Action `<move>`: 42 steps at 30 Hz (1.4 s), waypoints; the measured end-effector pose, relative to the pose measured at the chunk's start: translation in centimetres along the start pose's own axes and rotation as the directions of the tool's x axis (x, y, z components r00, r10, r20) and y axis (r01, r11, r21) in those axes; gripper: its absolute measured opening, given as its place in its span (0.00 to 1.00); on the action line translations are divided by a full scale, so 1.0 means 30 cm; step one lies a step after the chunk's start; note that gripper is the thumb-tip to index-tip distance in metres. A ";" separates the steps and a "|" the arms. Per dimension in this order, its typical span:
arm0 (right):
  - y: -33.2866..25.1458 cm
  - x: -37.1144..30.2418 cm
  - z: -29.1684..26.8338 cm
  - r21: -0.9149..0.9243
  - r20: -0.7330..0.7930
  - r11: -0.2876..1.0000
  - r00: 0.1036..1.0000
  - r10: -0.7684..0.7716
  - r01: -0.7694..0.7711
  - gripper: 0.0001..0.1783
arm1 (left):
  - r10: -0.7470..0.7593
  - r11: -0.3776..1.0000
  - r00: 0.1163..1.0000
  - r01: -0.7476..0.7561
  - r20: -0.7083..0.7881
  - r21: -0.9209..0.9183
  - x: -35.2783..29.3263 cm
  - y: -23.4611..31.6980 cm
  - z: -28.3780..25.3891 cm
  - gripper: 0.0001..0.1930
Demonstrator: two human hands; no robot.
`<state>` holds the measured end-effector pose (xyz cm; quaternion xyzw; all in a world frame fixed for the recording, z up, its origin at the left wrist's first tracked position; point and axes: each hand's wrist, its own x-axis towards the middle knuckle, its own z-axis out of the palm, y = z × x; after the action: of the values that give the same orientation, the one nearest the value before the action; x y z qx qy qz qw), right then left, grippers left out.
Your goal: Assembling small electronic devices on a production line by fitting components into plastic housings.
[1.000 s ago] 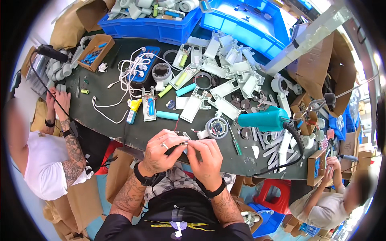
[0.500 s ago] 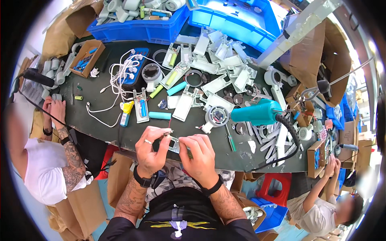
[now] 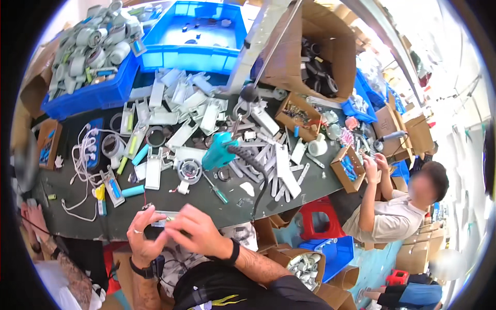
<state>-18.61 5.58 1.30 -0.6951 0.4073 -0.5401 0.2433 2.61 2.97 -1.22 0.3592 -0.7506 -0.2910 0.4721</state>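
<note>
Between my hands, at the near table edge, is a small light-grey plastic housing (image 3: pixel 168 213) with a greenish bit at its near side. My left hand (image 3: pixel 145 236), wearing a ring, is closed on its left end. My right hand (image 3: pixel 199 232) reaches over its right side with bent fingers, the fingertips close to my left thumb. Fingers hide most of the housing. A short red wire and a small dark part (image 3: pixel 146 206) show above my left fingertips. Just beyond lie a turquoise battery pack (image 3: pixel 133 190), a pale housing (image 3: pixel 153 172) and a round grey fan-like unit (image 3: pixel 189 171).
A green-handled screwdriver (image 3: pixel 216 190) and a teal tool (image 3: pixel 219 151) on a stand with a black cable lie right of centre. Pale housings (image 3: pixel 181 93) pile up behind. Blue bins (image 3: pixel 191 57) stand at the back. Co-workers sit at left and right, one near a battery box (image 3: pixel 347 169).
The view has swung to the right, so the table's things appear further left. My right hand has come closer to my left, its fingers now over the housing.
</note>
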 end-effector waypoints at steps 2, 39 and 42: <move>-0.069 -0.041 -0.090 -0.120 -0.054 0.991 0.996 -0.064 0.058 0.12 | -0.001 0.997 1.000 0.000 -0.011 -0.079 0.029 0.010 0.006 0.36; 0.151 -0.374 -0.213 -0.227 -0.274 0.916 0.924 0.266 -0.331 0.15 | -0.625 -0.093 0.695 0.386 -0.356 0.918 0.635 -0.680 -1.333 0.19; 0.178 -0.521 -0.288 0.007 -0.164 0.676 0.666 0.727 -0.737 0.16 | -0.624 -0.202 0.660 0.380 -0.418 0.902 0.665 -0.654 -1.280 0.14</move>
<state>-29.75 16.48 -8.90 -0.4365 0.6852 -0.4364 0.3866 37.13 -28.25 8.29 0.8124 -0.5610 0.0934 -0.1289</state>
